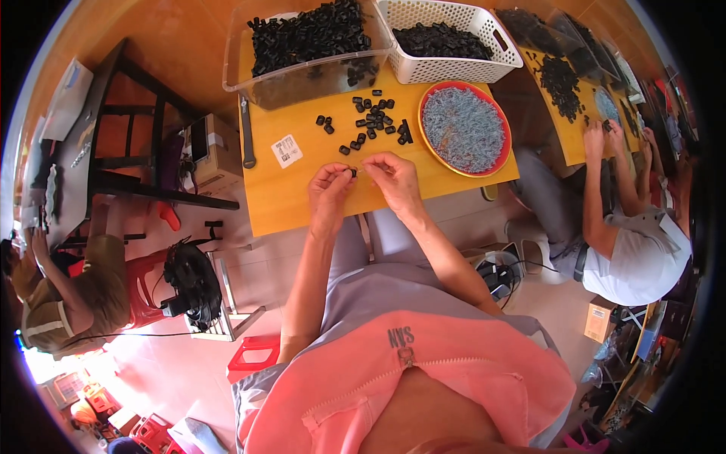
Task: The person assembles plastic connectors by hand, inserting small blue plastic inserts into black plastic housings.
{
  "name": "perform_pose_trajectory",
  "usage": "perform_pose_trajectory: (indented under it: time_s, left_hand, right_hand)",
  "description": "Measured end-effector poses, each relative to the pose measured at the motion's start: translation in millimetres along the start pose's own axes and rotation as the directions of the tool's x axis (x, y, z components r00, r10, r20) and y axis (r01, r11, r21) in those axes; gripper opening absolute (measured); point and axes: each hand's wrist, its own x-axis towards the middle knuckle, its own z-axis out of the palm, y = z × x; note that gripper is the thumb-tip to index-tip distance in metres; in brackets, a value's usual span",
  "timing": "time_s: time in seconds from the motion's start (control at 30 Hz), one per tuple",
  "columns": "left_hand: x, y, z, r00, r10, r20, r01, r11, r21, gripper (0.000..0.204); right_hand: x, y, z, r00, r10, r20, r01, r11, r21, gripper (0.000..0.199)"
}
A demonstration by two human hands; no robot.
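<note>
Left hand: pinches a small black piece — frame's middle
Right hand: beside it — can't tell what's pinched
Red bowl: upper right

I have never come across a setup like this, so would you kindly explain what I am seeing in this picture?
There is no machine here: these are a person's bare left hand and right hand. The single picture comes from a fisheye camera on that person's head, looking down, so straight edges bend.

On the yellow table stand a clear plastic bin and a white perforated basket, both holding black parts, and a round red-and-yellow tray of small bluish-grey pieces. Loose black parts lie nearby.

The left hand pinches a small black part; what the right fingertips hold, if anything, is too small to tell.
</note>
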Motion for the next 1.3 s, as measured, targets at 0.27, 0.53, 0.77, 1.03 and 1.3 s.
perform_pose_trajectory:
  time_s: [0.27,0.53,0.77,1.03,1.3]
  left_hand:
    - [-3,-2,4,0.999,-0.017,0.033,0.021,0.993,-0.115,0.011]
    - [-2,-5,3,1.0,0.002,0.016,-0.001,0.995,-0.096,0.012]
    - [2,0,-17,0.999,0.043,0.013,-0.041,0.986,-0.163,0.011]
    - [2,0,-23,0.997,0.034,0.07,-0.021,0.983,-0.182,0.011]
    - [2,0,-25,0.996,0.026,0.086,-0.01,0.985,-0.175,0.012]
  right_hand:
    - [0,2,6,0.989,-0.147,-0.009,0.145,0.98,-0.136,0.008]
    - [-3,-3,13,0.975,-0.213,-0.058,0.2,0.963,-0.179,0.007]
    - [33,-8,21,0.923,-0.373,0.096,0.381,0.848,-0.37,0.003]
    - [124,-1,51,0.99,-0.112,0.092,0.136,0.512,-0.848,0.019]
    - [127,10,67,0.965,-0.205,0.161,0.224,0.335,-0.915,0.012]
